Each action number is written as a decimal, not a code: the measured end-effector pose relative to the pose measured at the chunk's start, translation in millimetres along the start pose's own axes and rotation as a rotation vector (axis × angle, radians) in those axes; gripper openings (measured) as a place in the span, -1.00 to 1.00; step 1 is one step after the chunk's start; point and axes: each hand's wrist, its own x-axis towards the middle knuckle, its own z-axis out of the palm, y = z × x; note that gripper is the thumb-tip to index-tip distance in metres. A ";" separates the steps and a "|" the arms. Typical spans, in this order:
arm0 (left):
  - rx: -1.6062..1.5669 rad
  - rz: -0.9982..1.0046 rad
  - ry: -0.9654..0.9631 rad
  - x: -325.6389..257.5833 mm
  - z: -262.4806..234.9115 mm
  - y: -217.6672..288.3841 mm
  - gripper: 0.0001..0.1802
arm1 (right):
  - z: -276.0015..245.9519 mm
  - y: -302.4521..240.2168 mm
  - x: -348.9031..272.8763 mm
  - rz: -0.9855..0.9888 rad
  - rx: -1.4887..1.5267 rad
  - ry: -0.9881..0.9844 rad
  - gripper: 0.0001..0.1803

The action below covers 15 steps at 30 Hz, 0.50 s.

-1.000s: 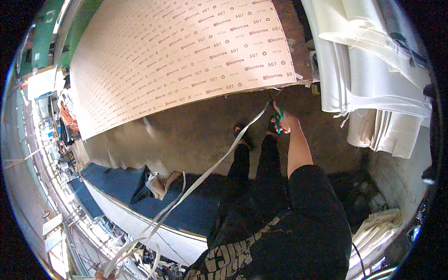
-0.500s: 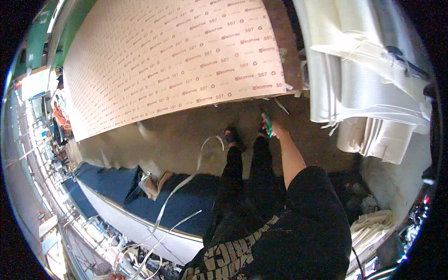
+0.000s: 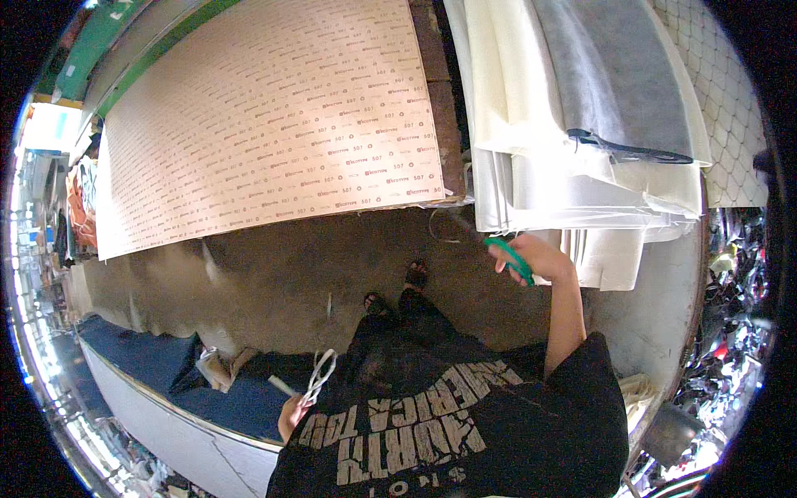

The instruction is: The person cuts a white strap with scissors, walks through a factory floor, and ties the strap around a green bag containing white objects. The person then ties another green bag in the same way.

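Observation:
In my right hand are green-handled scissors, with my fingers through and around the handles. The hand is beside the front lower edge of the stacked white and grey fabric, and the blades are hard to make out against it. My left hand is low, close to my black shirt, closed on a narrow white strip. The strip loops upward from the fingers, and a short end sticks out to the left. My shirt partly hides the left hand.
A large tan printed sheet covers the table ahead. Dark blue padding lies on a bench at the left, with a crumpled light bundle on it. Brown floor lies between. A roll of pale fabric hangs at the right.
My right hand has moved right with the scissors, toward the fabric. My left hand has come up from the lower left edge, and the long strip is now gathered into a short loop.

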 end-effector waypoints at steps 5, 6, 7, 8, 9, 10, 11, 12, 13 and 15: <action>0.432 0.327 0.148 65.4 51.3 0.8 -0.66 | -10.4 0.5 18.9 -0.097 0.243 0.120 -0.36; 0.201 0.235 0.227 65.7 57.5 5.5 -0.71 | -12.2 0.8 33.3 -0.093 0.323 0.085 -0.39; -0.157 0.195 0.206 63.2 61.8 10.3 -0.76 | -14.3 0.7 49.4 -0.009 0.472 0.068 -0.41; -0.097 0.236 0.200 58.8 64.6 14.6 -0.78 | -16.6 0.3 65.9 0.007 0.504 0.099 -0.43; -0.020 0.277 0.235 53.3 66.5 18.1 -0.80 | -19.1 -0.7 81.9 0.007 0.539 0.111 -0.44; -0.045 0.273 0.337 47.6 67.8 20.5 -0.80 | -21.6 -2.8 95.8 0.014 0.557 0.043 -0.46; -0.106 0.292 0.333 43.2 68.1 22.6 -0.81 | -24.1 -5.7 107.6 0.043 0.536 0.069 -0.49; -0.190 0.255 0.277 40.7 69.8 21.9 -0.81 | -26.4 -9.9 116.7 0.057 0.513 0.152 -0.49; -0.291 0.214 0.220 39.5 70.7 21.5 -0.81 | -28.3 -15.4 122.7 0.061 0.492 0.233 -0.50; -0.376 0.169 0.183 40.3 72.0 20.1 -0.80 | -29.8 -27.4 128.3 0.000 0.439 0.342 -0.52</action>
